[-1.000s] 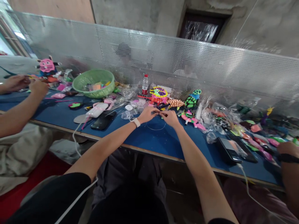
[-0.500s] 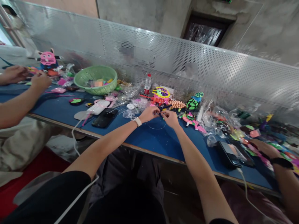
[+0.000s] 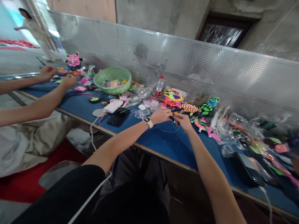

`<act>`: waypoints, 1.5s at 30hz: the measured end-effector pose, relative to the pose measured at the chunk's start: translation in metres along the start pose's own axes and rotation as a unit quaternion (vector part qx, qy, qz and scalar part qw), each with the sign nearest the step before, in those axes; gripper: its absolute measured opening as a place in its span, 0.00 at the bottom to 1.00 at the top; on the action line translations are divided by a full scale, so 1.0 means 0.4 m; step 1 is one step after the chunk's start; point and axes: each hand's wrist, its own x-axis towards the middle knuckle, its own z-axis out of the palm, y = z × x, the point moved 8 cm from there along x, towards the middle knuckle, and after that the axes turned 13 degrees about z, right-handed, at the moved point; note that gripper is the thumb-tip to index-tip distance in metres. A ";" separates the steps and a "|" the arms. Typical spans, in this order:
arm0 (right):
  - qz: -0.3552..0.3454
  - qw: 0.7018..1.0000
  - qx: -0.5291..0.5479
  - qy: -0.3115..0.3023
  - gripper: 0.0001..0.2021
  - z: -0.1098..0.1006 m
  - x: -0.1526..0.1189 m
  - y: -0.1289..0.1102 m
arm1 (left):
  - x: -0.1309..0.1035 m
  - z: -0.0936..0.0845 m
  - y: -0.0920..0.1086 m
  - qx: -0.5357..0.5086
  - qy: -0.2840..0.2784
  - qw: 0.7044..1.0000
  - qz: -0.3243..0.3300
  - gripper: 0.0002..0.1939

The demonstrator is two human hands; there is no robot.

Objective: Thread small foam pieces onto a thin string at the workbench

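Blue table (image 3: 163,146): near edge runs under both forearms; room between that edge and hands. Green basket (image 3: 113,91) at back. Relative to basket: left hand (image 3: 162,116) and right hand (image 3: 183,122) right and nearer, both pinched closed. Black phone (image 3: 118,117) nearer side. Orange spiky toy (image 3: 188,108) right, tight beyond hands. Thin loop (image 3: 171,132) right, nearer. Small dark piece (image 3: 173,116) right, between fingertips, mostly hidden.

I see a black short-sleeved top (image 3: 74,185), dark grey trousers (image 3: 134,163), fabric creased. On the left wrist (image 3: 152,119), a smartwatch (image 3: 147,120): rectangular dark face, small lit marks, pale cream strap.
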 end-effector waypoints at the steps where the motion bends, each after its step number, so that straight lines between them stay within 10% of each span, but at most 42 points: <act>1: 0.008 1.000 0.009 -0.003 0.22 0.001 -0.001 0.003 | 0.001 0.000 0.003 0.002 -0.005 1.000 -0.001 0.10; 9: -0.002 1.000 -0.021 -0.005 0.26 0.011 -0.012 -0.003 | 0.006 -0.017 -0.004 -0.165 0.078 0.977 -0.113 0.13; 16: -0.070 0.991 -0.114 0.031 0.21 0.020 -0.028 -0.029 | -0.045 0.062 -0.065 -0.535 0.085 0.774 -0.327 0.13; 22: -0.025 0.992 -0.105 0.065 0.21 0.011 -0.008 -0.002 | -0.039 -0.029 -0.073 -0.214 0.164 0.946 -0.181 0.06; 27: -0.021 0.994 -0.084 0.066 0.21 0.006 -0.008 -0.005 | -0.014 -0.039 -0.015 -0.029 0.105 0.994 -0.018 0.06; 40: -0.061 0.983 -0.155 0.072 0.17 0.005 -0.019 -0.029 | -0.005 -0.021 -0.027 -0.130 0.073 0.985 -0.090 0.08; 45: -0.119 0.954 -0.258 0.095 0.12 -0.004 -0.027 -0.059 | -0.030 0.044 -0.074 -0.434 0.109 0.866 -0.221 0.03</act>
